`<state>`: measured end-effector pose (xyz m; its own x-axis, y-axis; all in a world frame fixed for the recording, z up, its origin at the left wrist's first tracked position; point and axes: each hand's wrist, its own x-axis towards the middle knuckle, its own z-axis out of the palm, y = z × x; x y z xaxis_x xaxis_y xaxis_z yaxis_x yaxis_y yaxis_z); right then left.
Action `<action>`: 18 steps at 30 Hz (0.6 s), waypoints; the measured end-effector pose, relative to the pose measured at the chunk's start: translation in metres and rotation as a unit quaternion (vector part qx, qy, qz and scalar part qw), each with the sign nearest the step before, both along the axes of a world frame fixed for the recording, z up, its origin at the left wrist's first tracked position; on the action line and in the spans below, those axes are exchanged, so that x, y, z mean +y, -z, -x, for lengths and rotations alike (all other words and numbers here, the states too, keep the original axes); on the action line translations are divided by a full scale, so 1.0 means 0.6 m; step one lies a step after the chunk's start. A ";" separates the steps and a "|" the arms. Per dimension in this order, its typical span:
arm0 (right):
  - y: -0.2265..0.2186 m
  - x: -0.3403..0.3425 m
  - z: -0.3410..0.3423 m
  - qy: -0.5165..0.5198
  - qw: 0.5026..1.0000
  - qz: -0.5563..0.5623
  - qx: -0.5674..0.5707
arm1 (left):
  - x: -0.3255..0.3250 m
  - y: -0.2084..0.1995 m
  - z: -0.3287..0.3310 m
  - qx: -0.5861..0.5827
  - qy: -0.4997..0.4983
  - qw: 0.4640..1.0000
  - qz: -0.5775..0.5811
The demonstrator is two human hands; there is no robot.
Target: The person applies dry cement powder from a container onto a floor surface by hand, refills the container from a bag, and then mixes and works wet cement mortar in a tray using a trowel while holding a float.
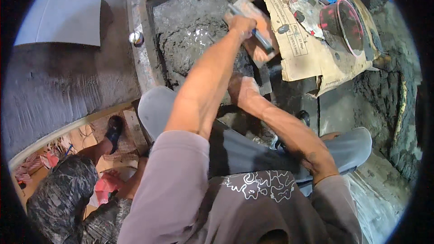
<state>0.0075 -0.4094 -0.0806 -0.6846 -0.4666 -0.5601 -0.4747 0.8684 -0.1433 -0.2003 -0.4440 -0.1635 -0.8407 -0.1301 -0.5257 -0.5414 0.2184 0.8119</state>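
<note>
My left hand [244, 26] is closed round the long grey handle of a hand float [263, 53]. Its flat rectangular board is smeared orange-brown and grey, and tilts over the right edge of a bed of wet cement [192, 36]. A straight-sided frame [149, 31] surrounds the cement, which is smoother at the far end and lumpy with a wet shine in the middle. Below the float, my right hand [244, 88] is curled low at the frame's near right side. Its fingers are dark and partly hidden, so anything in them cannot be made out.
Right of the float lies a torn cardboard sheet [294, 61] bearing a clear pink-rimmed tub [350, 27] and rags [309, 7]. A small can [136, 38] stands left of the frame. Another person's leg [63, 194] shows lower left, below a curved grey slab [68, 86].
</note>
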 end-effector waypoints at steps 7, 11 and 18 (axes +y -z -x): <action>-0.004 0.005 0.094 0.062 0.984 0.117 0.118 | -0.169 -0.247 0.032 0.022 0.040 0.993 -0.108; 0.160 0.079 0.230 -0.043 0.950 0.124 0.283 | -0.212 -0.310 0.016 0.096 -0.013 0.988 -0.119; 0.140 0.011 0.097 0.075 0.985 0.155 0.022 | -0.365 -0.294 -0.081 0.130 -0.101 0.977 -0.139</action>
<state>-0.0508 -0.4029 -0.1646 -0.7793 -0.5024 -0.3744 -0.3564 0.8469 -0.3945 -0.1519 -0.6627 0.0127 -0.9221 -0.1900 -0.3370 -0.3190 -0.1195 0.9402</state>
